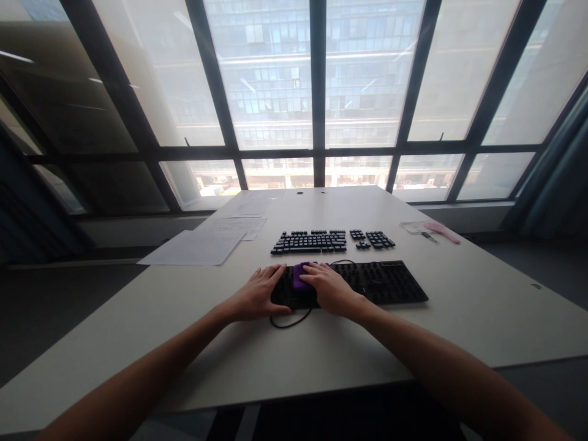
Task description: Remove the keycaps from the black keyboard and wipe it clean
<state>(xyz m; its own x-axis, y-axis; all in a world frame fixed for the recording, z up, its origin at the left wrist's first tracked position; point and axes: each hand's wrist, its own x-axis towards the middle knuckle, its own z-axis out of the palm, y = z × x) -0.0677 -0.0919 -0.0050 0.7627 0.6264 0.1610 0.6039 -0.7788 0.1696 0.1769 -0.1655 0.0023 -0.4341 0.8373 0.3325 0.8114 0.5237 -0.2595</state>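
A black keyboard base without its keycaps lies on the white table. My left hand rests flat on the keyboard's left end, fingers spread. My right hand presses a purple lump, soft-looking, onto the left part of the keyboard, fingers curled over it. Beyond the keyboard, the removed black keycaps are laid out in rows in keyboard order, with a smaller group to their right. A black cable loops out in front of the keyboard.
Sheets of paper lie at the far left of the table. A clear plastic piece and a pink tool lie at the far right. Large windows stand behind the table. The table's near edge runs just below my forearms.
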